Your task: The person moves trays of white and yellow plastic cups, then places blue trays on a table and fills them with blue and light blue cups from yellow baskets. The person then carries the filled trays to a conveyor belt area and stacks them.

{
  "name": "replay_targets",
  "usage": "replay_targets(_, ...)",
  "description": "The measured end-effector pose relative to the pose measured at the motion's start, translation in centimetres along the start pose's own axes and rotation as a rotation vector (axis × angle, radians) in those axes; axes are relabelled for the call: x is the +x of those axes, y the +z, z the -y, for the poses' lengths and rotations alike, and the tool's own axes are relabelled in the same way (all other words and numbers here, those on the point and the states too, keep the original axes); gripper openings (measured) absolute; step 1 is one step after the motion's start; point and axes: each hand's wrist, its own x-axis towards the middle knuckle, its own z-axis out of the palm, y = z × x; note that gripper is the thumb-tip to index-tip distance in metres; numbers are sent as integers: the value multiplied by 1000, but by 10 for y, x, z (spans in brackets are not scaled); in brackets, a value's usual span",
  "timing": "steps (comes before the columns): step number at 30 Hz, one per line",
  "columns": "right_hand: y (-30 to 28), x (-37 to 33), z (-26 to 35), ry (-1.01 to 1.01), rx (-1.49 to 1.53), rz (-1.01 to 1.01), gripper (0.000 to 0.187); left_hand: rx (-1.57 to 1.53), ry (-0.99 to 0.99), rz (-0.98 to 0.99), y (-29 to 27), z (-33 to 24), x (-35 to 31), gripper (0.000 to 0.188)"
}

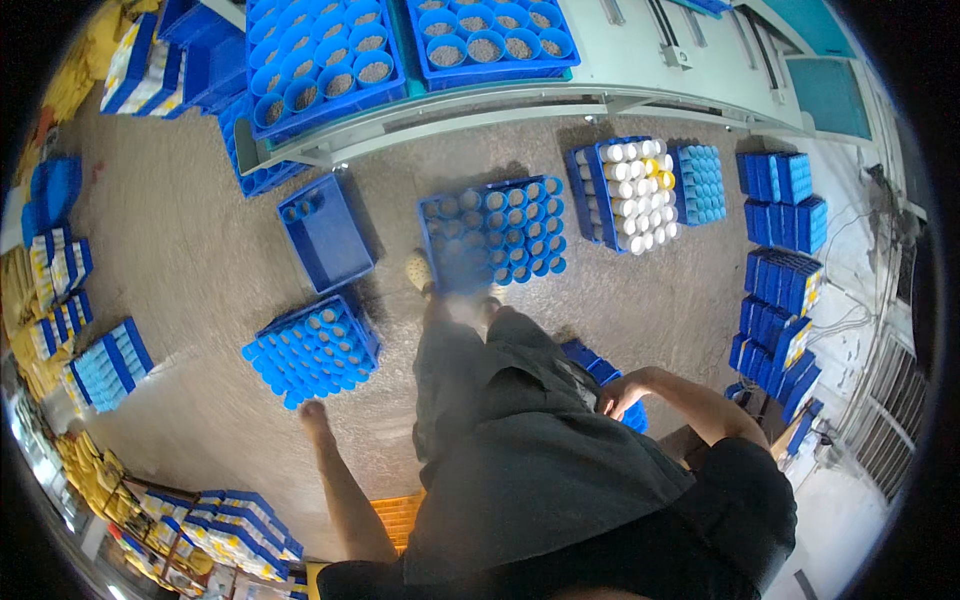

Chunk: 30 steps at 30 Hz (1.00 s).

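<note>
My left hand (315, 416) hangs just behind a blue crate of blue cups (312, 345); its fingers are mostly hidden, and I see nothing held. My right hand (622, 394) is beside my dark apron (520, 440) at hip height, fingers loosely bent and open, nothing visible in them. In front of my feet stands a blue crate (428, 235) packed with blue cups (520, 232) of greyish granular filling, its left part hazy. An almost bare blue crate (328, 240) lies to the left, with a few cups in its far corner.
Ahead, a pale metal bench (620, 60) bears crates of filled cups (485, 48). White cups (640, 195) and light-blue cups (700, 185) stand in crates on the right. Stacked blue crates (780, 280) line the right wall. An orange crate (400, 518) sits behind my left arm.
</note>
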Motion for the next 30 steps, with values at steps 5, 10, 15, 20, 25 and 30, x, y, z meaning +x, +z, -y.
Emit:
replay_targets(5,0,34,-18,-131,-97,-111,51,-343,301,265,104,-221,-25,45)
replay_targets(10,-31,8,12,-141,-344,-323,44,147,355,753,203,-327,-79,38)
replay_targets(15,-107,-88,73,-116,-313,-1017,34,298,929,476,298,-476,-95,33)
replay_targets(20,-236,-198,199,-403,-442,-1840,23,141,1701,136,427,-687,-109,29)
replay_targets(25,-374,-311,353,-323,-687,-2232,30,680,1780,-34,514,-802,-87,20)
replay_targets(30,-496,-365,445,-324,-1381,-2194,29,695,1822,175,503,-827,-91,15)
